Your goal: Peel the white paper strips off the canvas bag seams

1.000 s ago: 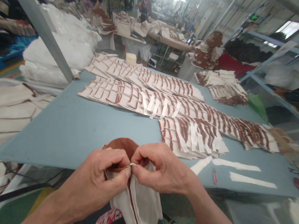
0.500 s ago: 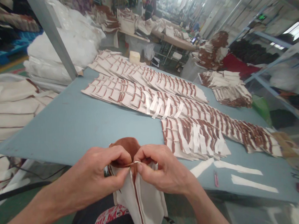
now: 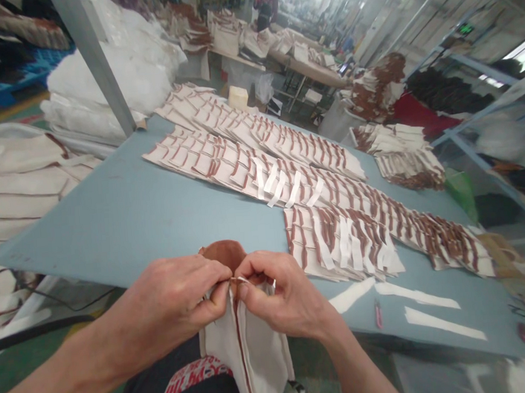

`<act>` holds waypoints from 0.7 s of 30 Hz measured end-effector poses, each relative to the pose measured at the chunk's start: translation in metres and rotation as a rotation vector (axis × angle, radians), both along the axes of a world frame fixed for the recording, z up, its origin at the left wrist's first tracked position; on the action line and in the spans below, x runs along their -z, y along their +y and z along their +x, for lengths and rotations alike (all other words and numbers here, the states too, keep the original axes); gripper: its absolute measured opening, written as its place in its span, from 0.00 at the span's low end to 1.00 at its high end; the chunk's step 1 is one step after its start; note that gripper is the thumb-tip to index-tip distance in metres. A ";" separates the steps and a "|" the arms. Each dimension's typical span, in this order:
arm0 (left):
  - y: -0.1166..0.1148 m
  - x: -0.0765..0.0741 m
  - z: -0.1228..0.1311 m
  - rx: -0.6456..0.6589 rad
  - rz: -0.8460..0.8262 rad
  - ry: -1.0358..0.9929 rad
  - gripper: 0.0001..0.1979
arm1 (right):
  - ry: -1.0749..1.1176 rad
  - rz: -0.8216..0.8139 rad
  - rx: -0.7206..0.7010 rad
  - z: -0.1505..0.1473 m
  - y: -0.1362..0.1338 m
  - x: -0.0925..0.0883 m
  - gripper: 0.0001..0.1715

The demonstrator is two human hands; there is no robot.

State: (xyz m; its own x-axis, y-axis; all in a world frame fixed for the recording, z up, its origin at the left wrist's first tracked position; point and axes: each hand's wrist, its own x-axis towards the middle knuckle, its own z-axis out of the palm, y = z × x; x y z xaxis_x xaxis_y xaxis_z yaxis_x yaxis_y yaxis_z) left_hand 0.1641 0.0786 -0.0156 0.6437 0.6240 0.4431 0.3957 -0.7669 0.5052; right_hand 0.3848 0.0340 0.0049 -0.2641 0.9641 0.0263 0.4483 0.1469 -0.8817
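Note:
A cream cloth pouch [image 3: 250,352] with a brown seam and a brown lining at its mouth hangs in front of my lap, at the near edge of the blue table [image 3: 123,216]. My left hand [image 3: 175,303] pinches the pouch's top edge from the left, fingers closed. My right hand [image 3: 279,295] pinches the same edge from the right, thumb tips almost touching over a small pale strip. Beyond my hands lies a fanned stack of cream pieces with brown trim and white strips [image 3: 343,241].
Long overlapping rows of cream-and-brown pieces [image 3: 259,160] cross the table. Loose white strips [image 3: 442,321] and a small red tool [image 3: 379,314] lie at the right. Stacked cream bags [image 3: 20,185] sit at left beside a grey post [image 3: 92,61]. More tables and another person stand far behind.
Both hands keep their pinch on the pouch's top edge and have shifted slightly. The view has tilted a little, with the pouch hanging lower against my lap.

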 end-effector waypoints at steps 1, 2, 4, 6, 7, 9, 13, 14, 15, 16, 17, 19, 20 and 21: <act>0.001 -0.001 0.000 0.011 -0.059 -0.015 0.16 | 0.007 -0.010 -0.002 0.000 0.000 0.000 0.05; 0.002 -0.003 0.000 0.028 -0.156 -0.028 0.15 | 0.019 -0.021 -0.005 0.001 0.000 0.000 0.05; 0.004 -0.010 0.000 0.044 -0.431 -0.042 0.12 | 0.045 -0.044 -0.015 0.000 0.000 -0.001 0.05; 0.005 -0.019 0.003 0.050 -0.674 -0.051 0.11 | 0.061 -0.057 -0.024 -0.001 0.000 -0.003 0.05; 0.005 -0.022 0.004 0.045 -0.748 -0.066 0.11 | 0.064 -0.057 -0.023 -0.003 0.000 -0.003 0.05; 0.003 -0.027 0.007 0.024 -0.819 -0.106 0.10 | 0.065 -0.059 -0.011 -0.005 0.000 -0.005 0.05; -0.004 -0.022 0.007 -0.006 -0.853 -0.138 0.09 | 0.079 -0.083 0.009 -0.009 -0.002 -0.006 0.04; -0.006 -0.018 0.006 -0.008 -0.858 -0.142 0.09 | 0.083 -0.088 0.004 -0.009 -0.002 -0.006 0.05; -0.007 -0.015 0.004 -0.007 -0.862 -0.145 0.09 | 0.085 -0.090 0.000 -0.009 -0.002 -0.006 0.05; -0.008 -0.012 0.003 -0.007 -0.863 -0.148 0.09 | 0.084 -0.089 -0.003 -0.009 -0.002 -0.006 0.05; -0.008 -0.010 0.002 -0.006 -0.863 -0.149 0.09 | 0.082 -0.088 -0.005 -0.009 -0.002 -0.007 0.06; -0.008 -0.010 0.000 -0.004 -0.864 -0.143 0.10 | 0.084 -0.081 -0.008 -0.010 -0.002 -0.007 0.06; -0.008 -0.011 0.000 -0.005 -0.859 -0.144 0.10 | 0.088 -0.077 -0.010 -0.010 -0.003 -0.007 0.07; -0.008 -0.013 0.000 -0.007 -0.855 -0.144 0.10 | 0.092 -0.074 -0.011 -0.010 -0.003 -0.007 0.07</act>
